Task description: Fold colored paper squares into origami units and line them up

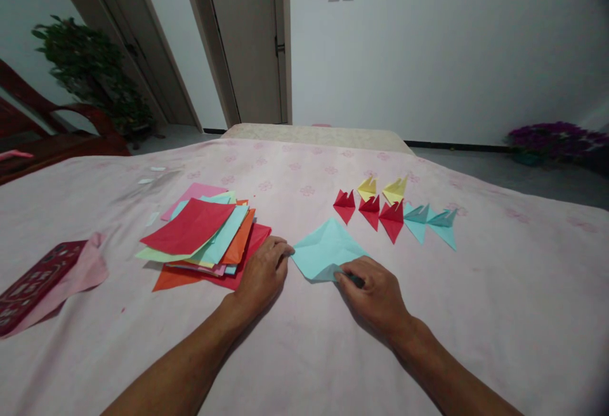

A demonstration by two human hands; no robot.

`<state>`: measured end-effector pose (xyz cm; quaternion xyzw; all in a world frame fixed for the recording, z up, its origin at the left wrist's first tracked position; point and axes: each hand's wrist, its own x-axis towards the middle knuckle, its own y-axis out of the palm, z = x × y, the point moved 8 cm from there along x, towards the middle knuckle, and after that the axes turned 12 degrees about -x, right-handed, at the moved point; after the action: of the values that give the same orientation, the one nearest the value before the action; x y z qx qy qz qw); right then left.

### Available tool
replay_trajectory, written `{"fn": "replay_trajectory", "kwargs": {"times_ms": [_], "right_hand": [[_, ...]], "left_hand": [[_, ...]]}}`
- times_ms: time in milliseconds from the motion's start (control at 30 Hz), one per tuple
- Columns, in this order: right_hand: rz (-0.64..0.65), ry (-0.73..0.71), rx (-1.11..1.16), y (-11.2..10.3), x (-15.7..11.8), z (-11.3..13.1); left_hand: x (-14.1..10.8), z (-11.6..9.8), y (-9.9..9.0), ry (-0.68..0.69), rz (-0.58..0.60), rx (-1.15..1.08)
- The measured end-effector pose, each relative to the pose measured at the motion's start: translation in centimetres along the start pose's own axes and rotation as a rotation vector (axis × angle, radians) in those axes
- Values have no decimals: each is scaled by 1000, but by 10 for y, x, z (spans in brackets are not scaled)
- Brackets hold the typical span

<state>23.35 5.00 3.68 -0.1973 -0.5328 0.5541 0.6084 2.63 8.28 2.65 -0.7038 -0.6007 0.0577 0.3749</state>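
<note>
A light blue sheet of paper [328,248] lies turned like a diamond in front of me, its near edge lifted and curling. My left hand [267,262] pinches the sheet's left corner, beside the stack of coloured paper. At the near right edge, my right hand [373,286] grips the sheet between thumb and fingers. A small dark object [354,279] shows in the right hand; most of it is hidden, so its kind is unclear. Beyond the sheet stand folded paper pieces: red ones [392,219], yellow ones [394,189] and light blue ones [443,226].
The stack of coloured paper [190,229] spreads over the left side of the pink flowered tablecloth [304,352]. Farther left lies a dark red patterned item [40,276] with pink cloth. A wooden chair [90,121], a plant [85,67] and purple flowers [556,137] stand beyond.
</note>
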Motion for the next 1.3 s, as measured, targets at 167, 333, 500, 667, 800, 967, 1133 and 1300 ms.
{"fn": "replay_trajectory", "kwargs": {"times_ms": [167,333,500,667,800,967,1133,1300], "right_hand": [[9,93,-11,4,-1,-14],[8,21,-19,0,-2,-7],[12,-138,-30,-4,-4,9],[55,-308,50,-5,-9,21],[-64,-365,167,-20,-9,17],[-119,-386,270,-28,-8,11],[-60,-442,197,-21,-14,20],[21,-409,95,-22,-7,4]], "left_hand": [[0,1,1,-4,2,8],[1,1,2,0,3,25],[0,1,2,7,-8,21],[-2,3,4,5,-7,9],[-2,2,2,29,-11,-5],[-4,-24,4,185,45,53],[-9,-43,15,287,106,140],[-8,-27,14,273,118,-110]]}}
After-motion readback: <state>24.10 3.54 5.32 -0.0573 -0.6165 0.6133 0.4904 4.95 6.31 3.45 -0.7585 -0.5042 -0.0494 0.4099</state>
